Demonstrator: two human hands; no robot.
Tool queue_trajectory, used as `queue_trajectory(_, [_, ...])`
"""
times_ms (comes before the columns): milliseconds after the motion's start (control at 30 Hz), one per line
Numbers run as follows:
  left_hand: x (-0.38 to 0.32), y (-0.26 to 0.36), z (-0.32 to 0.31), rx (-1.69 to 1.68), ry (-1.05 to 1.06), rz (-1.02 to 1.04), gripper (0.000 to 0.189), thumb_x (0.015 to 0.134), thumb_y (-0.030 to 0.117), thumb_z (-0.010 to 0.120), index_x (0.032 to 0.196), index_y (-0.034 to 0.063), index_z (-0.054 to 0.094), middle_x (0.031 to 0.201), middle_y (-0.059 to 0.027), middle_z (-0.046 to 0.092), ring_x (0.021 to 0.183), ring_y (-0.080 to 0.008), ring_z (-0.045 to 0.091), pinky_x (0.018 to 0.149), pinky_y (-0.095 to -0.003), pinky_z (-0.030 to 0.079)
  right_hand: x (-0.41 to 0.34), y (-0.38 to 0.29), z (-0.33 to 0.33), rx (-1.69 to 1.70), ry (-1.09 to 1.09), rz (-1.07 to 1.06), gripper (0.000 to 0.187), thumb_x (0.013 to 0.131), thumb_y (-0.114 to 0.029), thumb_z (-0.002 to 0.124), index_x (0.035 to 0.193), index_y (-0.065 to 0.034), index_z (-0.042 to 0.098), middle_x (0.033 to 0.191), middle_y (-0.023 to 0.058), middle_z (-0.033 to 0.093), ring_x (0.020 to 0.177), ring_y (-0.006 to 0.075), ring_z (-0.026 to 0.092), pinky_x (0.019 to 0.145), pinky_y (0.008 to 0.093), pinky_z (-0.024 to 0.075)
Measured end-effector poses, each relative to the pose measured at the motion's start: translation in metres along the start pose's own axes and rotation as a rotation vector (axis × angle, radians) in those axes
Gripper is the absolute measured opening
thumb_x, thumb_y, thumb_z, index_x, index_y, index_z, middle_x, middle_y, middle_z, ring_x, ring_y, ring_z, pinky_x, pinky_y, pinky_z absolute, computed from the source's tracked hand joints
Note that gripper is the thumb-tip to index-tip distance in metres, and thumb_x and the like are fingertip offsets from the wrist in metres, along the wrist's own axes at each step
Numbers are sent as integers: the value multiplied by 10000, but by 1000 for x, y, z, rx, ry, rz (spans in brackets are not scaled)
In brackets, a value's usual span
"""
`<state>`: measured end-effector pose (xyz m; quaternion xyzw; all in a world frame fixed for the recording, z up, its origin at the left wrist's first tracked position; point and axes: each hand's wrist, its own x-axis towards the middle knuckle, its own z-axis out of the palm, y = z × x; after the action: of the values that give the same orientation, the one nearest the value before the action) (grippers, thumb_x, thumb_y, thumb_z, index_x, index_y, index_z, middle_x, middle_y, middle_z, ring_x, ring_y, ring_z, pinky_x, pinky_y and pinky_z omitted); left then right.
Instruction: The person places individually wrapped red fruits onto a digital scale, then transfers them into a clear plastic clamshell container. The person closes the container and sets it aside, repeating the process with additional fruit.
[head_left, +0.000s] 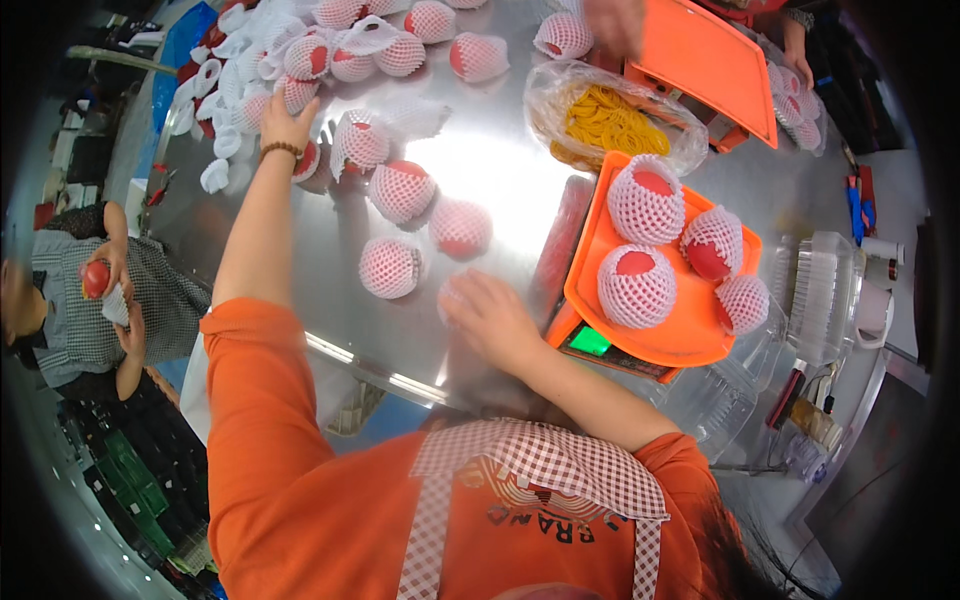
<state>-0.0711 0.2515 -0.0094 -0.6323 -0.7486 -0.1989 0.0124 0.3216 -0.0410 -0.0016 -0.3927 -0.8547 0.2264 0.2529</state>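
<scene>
My left hand (287, 124), with a beaded bracelet at the wrist, reaches to a red fruit in a white foam net (298, 91) at the edge of a pile; whether it grips the fruit is unclear. Blurred by motion, my right hand (491, 315) covers most of another netted thing (448, 300) near the table's front. Several netted red fruits (403, 191) lie between and beyond my hands. To the right, an orange tray (697, 341) on a scale with a lit green display (589, 340) holds several netted fruits (636, 285).
Yellow rubber bands (611, 124) fill a clear bag behind the tray. An orange scale pan (705, 60) stands beyond, near other people's hands. Clear plastic boxes (821, 285) are stacked at right. Empty foam nets (225, 139) heap at the far left. Another person (97, 300) handles a red fruit at left.
</scene>
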Motion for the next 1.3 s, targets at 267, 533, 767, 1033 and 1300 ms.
queue_trajectory(267, [89,45,17,305,-65,72,954,681,343,824,1492,207,340,1465,-207,406,1338,-384,416,1102,-444,382,-2,5,4,36,-34,10,445,798,-125,620,1242,-148,602,1347,96,531,1269,329,464,996,487,417])
queue_trajectory(533, [89,49,3,321,-137,-7,921,636,316,824,1444,168,406,1334,-250,498,1222,-408,516,1031,-434,450,1,9,3,102,33,19,414,814,-139,621,1228,-152,613,1325,87,540,1253,317,472,1009,476,413])
queue_trajectory(767, [47,44,-22,88,-305,215,838,644,302,809,1377,80,468,1308,-251,532,1220,-379,534,1017,-414,456,-2,8,6,99,47,13,410,814,-149,633,1224,-158,616,1320,82,540,1237,318,478,992,471,422])
queue_trajectory(1033, [-21,42,-33,-484,-656,-3,864,686,258,826,1396,-19,420,1265,-161,598,1149,-222,582,970,-350,463,-4,9,10,135,39,17,447,793,-153,666,1236,-170,611,1335,77,534,1238,329,477,979,470,436])
queue_trajectory(1300, [-19,51,-27,-95,-761,-41,813,763,506,747,1363,16,500,1294,-175,590,1118,-229,593,889,-336,484,-3,9,5,123,41,24,451,792,-156,670,1238,-180,611,1342,69,537,1253,324,474,980,469,436])
